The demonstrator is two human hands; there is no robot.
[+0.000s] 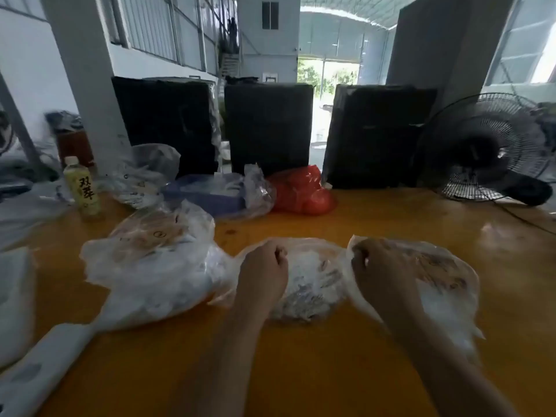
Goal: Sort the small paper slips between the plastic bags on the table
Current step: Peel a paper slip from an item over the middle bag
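Three clear plastic bags of small paper slips lie in a row on the orange table (301,371). The middle bag (313,281) sits between my hands. My left hand (263,272) grips its left edge with curled fingers. My right hand (380,275) pinches the plastic at the top left of the right bag (445,284), beside the middle bag. The left bag (150,278) lies untouched, with a second bag of slips (162,227) behind it. The picture is blurred, so single slips cannot be made out.
Behind the bags stand a green drink bottle (84,191), a clear bag (144,179), a blue box in plastic (207,191) and a red bag (304,191). Three black wrapped boxes (267,130) line the far edge. A black fan (487,149) lies at right. White foam pieces (45,356) sit at left.
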